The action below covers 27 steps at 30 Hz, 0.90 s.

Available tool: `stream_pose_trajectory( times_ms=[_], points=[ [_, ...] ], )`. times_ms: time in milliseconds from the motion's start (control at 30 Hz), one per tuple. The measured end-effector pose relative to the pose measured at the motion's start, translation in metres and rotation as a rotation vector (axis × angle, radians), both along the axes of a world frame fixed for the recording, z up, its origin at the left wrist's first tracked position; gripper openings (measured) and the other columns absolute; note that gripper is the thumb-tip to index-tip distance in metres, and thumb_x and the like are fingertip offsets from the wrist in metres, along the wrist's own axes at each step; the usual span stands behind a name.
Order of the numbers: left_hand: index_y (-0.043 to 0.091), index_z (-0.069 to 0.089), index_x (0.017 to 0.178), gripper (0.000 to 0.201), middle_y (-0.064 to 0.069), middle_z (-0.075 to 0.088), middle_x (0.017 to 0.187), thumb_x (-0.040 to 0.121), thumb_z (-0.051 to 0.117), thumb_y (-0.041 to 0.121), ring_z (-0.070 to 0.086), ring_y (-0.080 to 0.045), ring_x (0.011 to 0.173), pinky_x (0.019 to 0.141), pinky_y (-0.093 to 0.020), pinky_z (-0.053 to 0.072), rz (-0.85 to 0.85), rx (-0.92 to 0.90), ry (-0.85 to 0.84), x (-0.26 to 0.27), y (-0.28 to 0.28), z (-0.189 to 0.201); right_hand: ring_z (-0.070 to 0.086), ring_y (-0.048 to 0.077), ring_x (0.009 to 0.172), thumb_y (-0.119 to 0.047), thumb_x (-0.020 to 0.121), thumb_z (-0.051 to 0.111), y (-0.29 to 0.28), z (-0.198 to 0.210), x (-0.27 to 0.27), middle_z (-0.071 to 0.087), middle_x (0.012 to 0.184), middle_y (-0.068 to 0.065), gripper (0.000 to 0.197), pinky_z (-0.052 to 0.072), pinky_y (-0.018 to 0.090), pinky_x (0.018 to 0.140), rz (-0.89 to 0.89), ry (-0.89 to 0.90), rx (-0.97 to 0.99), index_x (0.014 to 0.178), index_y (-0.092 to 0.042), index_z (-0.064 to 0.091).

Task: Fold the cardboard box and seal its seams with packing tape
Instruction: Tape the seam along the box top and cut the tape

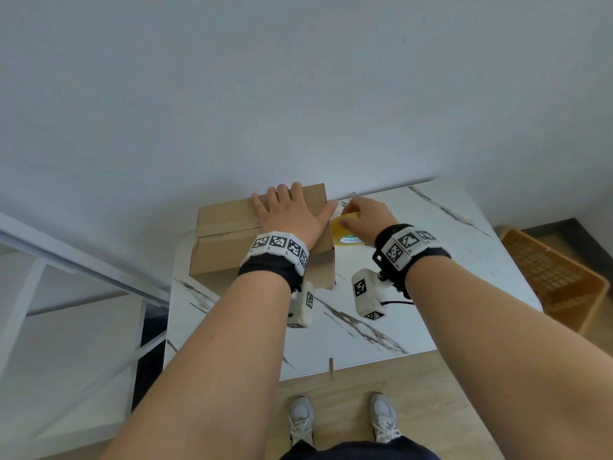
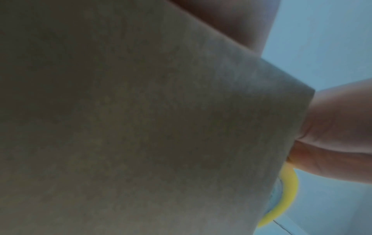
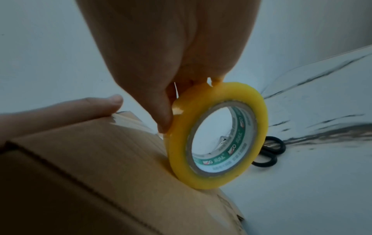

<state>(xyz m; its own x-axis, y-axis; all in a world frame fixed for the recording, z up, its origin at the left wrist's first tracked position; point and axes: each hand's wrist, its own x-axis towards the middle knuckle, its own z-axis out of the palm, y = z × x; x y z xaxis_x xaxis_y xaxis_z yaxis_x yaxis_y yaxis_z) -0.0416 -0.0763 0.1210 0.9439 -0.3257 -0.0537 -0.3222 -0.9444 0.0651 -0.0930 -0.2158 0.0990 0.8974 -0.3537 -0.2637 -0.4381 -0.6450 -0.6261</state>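
While the left hand (image 1: 292,217) lies flat, fingers straight, on the cardboard box (image 1: 229,227) at frame centre on the table (image 1: 431,277), the right hand (image 1: 366,217) pinches the tape roll (image 3: 217,135) against its right edge: sealing apparently under way, next likely drawing tape across the seam.

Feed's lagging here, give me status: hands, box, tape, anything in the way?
Left hand flat on the cardboard box, pinning the flaps. Right hand pinches the tape roll against the box's right edge. Scissors on the table behind the roll, clear.
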Motion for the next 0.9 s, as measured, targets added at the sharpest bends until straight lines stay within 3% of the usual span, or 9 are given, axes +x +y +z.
stream_pose_trajectory(
  times_ms=[100, 200, 367, 600, 700, 800, 900],
  points=[
    [0.016, 0.032, 0.142, 0.088, -0.009, 0.036, 0.142, 0.079, 0.024, 0.079, 0.026, -0.03, 0.137, 0.116, -0.057, 0.003, 0.017, 0.013, 0.021, 0.0, -0.003, 0.004, 0.056, 0.023, 0.105, -0.027, 0.086, 0.06, -0.005, 0.002, -0.004, 0.062, 0.103, 0.002, 0.021, 0.051, 0.036, 0.081, -0.02, -0.03, 0.042, 0.104, -0.017, 0.065],
    [0.014, 0.033, 0.14, 0.081, -0.01, 0.037, 0.142, 0.081, 0.031, 0.07, 0.027, -0.032, 0.136, 0.114, -0.061, 0.005, 0.059, 0.025, 0.055, -0.002, -0.01, 0.01, 0.055, 0.018, 0.091, -0.022, 0.09, 0.054, -0.01, 0.002, -0.01, 0.064, 0.108, 0.005, 0.022, 0.042, 0.028, 0.075, -0.09, -0.101, 0.053, 0.106, -0.013, 0.066],
    [0.033, 0.028, 0.142, 0.06, -0.004, 0.033, 0.143, 0.085, 0.03, 0.053, 0.022, -0.028, 0.139, 0.105, -0.074, -0.001, 0.008, -0.027, 0.115, -0.005, -0.02, 0.012, 0.057, 0.027, 0.112, -0.007, 0.092, 0.04, -0.029, -0.001, -0.023, 0.057, 0.129, 0.008, 0.036, 0.049, 0.036, 0.092, -0.308, -0.147, 0.072, 0.12, -0.014, 0.061],
    [0.03, 0.038, 0.129, 0.053, -0.003, 0.041, 0.131, 0.082, 0.041, 0.054, 0.032, -0.029, 0.13, 0.11, -0.068, 0.004, 0.0, -0.022, 0.056, -0.002, -0.019, 0.007, 0.056, 0.029, 0.115, 0.002, 0.09, 0.039, -0.05, -0.029, -0.035, 0.058, 0.129, 0.011, 0.041, 0.046, 0.035, 0.09, -0.379, 0.037, 0.053, 0.127, -0.011, 0.054],
    [0.028, 0.041, 0.127, 0.051, -0.005, 0.044, 0.129, 0.082, 0.042, 0.052, 0.035, -0.031, 0.126, 0.112, -0.061, 0.009, -0.008, -0.004, 0.026, 0.002, -0.019, 0.005, 0.056, 0.031, 0.116, 0.0, 0.093, 0.042, -0.054, -0.046, -0.036, 0.059, 0.127, 0.013, 0.039, 0.046, 0.036, 0.092, -0.352, 0.163, 0.031, 0.127, -0.01, 0.057],
    [0.027, 0.041, 0.127, 0.051, -0.006, 0.044, 0.127, 0.082, 0.041, 0.051, 0.035, -0.031, 0.125, 0.112, -0.06, 0.01, 0.011, -0.005, 0.008, 0.004, -0.021, 0.002, 0.058, 0.032, 0.115, -0.002, 0.094, 0.042, -0.055, -0.062, -0.03, 0.061, 0.128, 0.013, 0.04, 0.047, 0.036, 0.094, -0.204, 0.294, -0.032, 0.126, -0.014, 0.062],
    [0.027, 0.04, 0.128, 0.051, -0.007, 0.044, 0.127, 0.082, 0.041, 0.05, 0.034, -0.032, 0.126, 0.113, -0.061, 0.008, 0.049, -0.025, 0.011, 0.007, -0.023, -0.001, 0.058, 0.031, 0.115, -0.004, 0.095, 0.041, -0.051, -0.074, -0.02, 0.058, 0.133, 0.01, 0.046, 0.048, 0.034, 0.091, -0.07, 0.353, -0.057, 0.134, -0.021, 0.057]
  ],
)
